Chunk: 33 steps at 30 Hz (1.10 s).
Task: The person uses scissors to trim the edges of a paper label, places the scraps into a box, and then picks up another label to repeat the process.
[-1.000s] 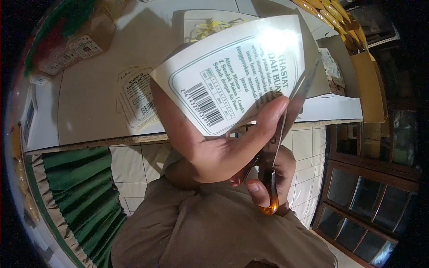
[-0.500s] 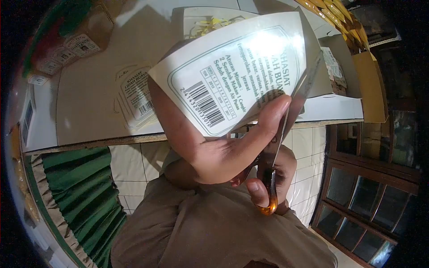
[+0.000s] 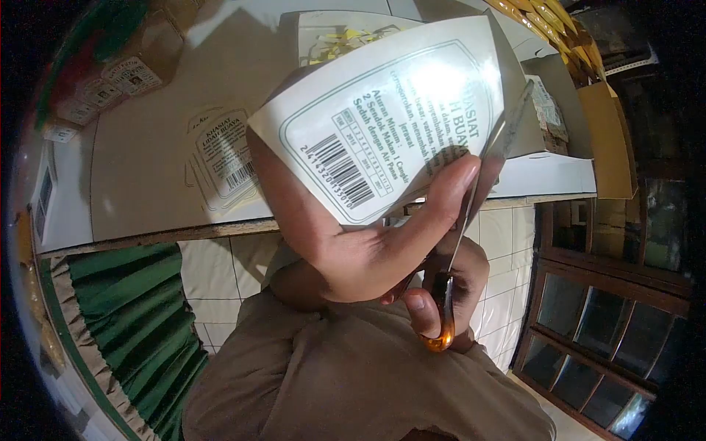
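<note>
My left hand (image 3: 360,261) is closed round a white paper label (image 3: 346,147) printed with green text and a barcode; its thumb presses near the label's right edge. The sheet is curved and bright with glare at the upper right. My right hand (image 3: 467,275) is below and to the right, closed on scissors (image 3: 443,316) with an amber-brown handle. The scissors' blades point up along the label's right edge, beside my left thumb. Whether the blades are parted or closed on the paper is hard to see. Most of the right fingers are hidden behind the handle.
Similar labels (image 3: 220,158) lie on the white table (image 3: 147,198). Behind is a white tray (image 3: 305,37) with yellow paper scraps. Packed jars (image 3: 132,77) stand at the left; an open cardboard box (image 3: 610,140) and yellow packets (image 3: 548,18) are at the right.
The label has tilted very slightly in my left hand. My right thumb and the scissors' handle have shifted up a little.
</note>
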### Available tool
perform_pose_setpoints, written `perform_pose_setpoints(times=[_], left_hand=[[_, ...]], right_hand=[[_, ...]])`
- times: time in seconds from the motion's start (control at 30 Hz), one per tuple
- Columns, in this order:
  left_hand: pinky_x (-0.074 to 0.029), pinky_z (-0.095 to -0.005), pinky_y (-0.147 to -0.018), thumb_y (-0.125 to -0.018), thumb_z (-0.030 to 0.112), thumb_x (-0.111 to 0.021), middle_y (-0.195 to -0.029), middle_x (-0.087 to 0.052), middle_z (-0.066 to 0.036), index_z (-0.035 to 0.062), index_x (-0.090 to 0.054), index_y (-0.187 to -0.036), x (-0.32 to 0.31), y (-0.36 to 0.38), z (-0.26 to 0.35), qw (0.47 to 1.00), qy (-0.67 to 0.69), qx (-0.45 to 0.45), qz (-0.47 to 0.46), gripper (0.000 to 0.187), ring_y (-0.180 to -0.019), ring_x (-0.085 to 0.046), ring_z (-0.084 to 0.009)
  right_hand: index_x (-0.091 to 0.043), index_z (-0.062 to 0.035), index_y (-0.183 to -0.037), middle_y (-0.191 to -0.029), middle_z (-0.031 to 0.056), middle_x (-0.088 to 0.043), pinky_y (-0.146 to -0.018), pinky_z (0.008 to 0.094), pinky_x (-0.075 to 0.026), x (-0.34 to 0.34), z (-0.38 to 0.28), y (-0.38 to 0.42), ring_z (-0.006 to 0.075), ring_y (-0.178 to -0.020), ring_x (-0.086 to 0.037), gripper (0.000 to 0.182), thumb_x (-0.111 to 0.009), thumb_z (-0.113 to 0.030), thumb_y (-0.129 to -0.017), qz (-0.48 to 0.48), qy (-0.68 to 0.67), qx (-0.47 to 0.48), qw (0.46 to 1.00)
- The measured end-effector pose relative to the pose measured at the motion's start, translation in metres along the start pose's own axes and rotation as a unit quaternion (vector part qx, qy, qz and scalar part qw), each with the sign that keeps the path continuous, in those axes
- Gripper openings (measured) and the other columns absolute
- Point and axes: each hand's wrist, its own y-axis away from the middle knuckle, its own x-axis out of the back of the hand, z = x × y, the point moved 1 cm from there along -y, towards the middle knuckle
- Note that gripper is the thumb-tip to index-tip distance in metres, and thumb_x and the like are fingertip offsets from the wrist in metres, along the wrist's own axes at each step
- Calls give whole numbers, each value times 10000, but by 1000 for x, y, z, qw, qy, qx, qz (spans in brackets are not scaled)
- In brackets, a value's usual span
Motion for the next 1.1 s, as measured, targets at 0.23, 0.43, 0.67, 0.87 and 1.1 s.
perform_pose_setpoints(times=[0.23,0.43,0.67,0.87,1.1], left_hand=[[-442,-274,-726,-624,-53,-655,-969,-526,-171,-94,-356,-1121,0,-2,3,1000,-24,4,5,582,-826,-539,-174],[-441,-274,-734,-624,-39,-669,-981,-522,-165,-84,-356,-1126,0,3,3,999,9,39,14,593,-837,-536,-173],[-436,-278,-758,-627,-40,-666,-990,-520,-157,-69,-344,-1153,-2,0,0,993,71,68,65,617,-854,-533,-175],[-434,-276,-760,-642,-71,-620,-993,-520,-166,-70,-332,-1159,-1,0,2,989,88,101,64,591,-848,-535,-176],[-436,-276,-754,-651,-79,-601,-994,-521,-167,-75,-335,-1152,2,-1,1,993,73,87,30,567,-843,-536,-176]], right_hand=[[-540,60,-918,-721,119,-563,-591,271,-428,0,0,-1,206,-611,-548,388,-681,-125,-608,-2,6,10,1000],[-540,63,-919,-729,124,-570,-599,271,-438,1,-2,1,206,-618,-555,396,-687,-111,-596,6,18,-3,1000],[-548,61,-889,-723,133,-565,-592,273,-439,2,0,2,224,-608,-554,378,-693,-118,-590,13,29,5,1000],[-556,48,-844,-678,119,-547,-558,278,-430,4,-1,0,233,-571,-534,354,-698,-142,-581,3,51,4,999],[-564,34,-804,-625,96,-528,-514,268,-406,5,-2,-2,211,-530,-512,332,-707,-159,-576,0,75,19,997]])
